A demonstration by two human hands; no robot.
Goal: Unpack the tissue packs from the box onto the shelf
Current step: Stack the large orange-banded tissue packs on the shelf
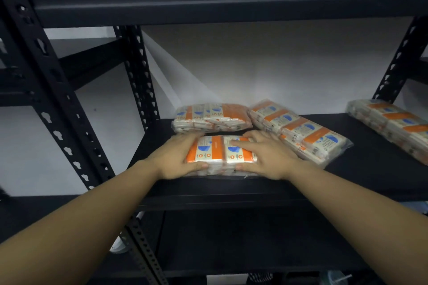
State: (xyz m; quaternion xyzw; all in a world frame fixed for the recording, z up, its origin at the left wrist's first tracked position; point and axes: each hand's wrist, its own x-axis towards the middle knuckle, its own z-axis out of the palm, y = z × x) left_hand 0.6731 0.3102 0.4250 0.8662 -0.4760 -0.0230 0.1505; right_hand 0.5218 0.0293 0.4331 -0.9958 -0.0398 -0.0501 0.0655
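Both my hands are on the orange-and-white plastic-wrapped tissue pack (221, 154), which lies flat near the front edge of the black metal shelf (361, 157). My left hand (177, 159) clasps its left end, thumb along the near side and fingers over the top. My right hand (264, 157) covers its right end, fingers spread flat across the top and thumb against the near side, so the pack is held between the two.

Just beyond my fingertips lies a second wrapped tissue pack (212, 117), lengthwise across the shelf, close to the one I hold; I can't quite tell whether the two touch. Just beside my right hand, a longer wrapped bundle of tissue packs (298, 131) runs diagonally toward the back wall. Well off to the right of that hand another bundle (391, 126) lies at the frame's edge. To the left of my left hand stands the shelf's perforated black upright (69, 122), and a dark upper shelf board (220, 7) spans overhead.
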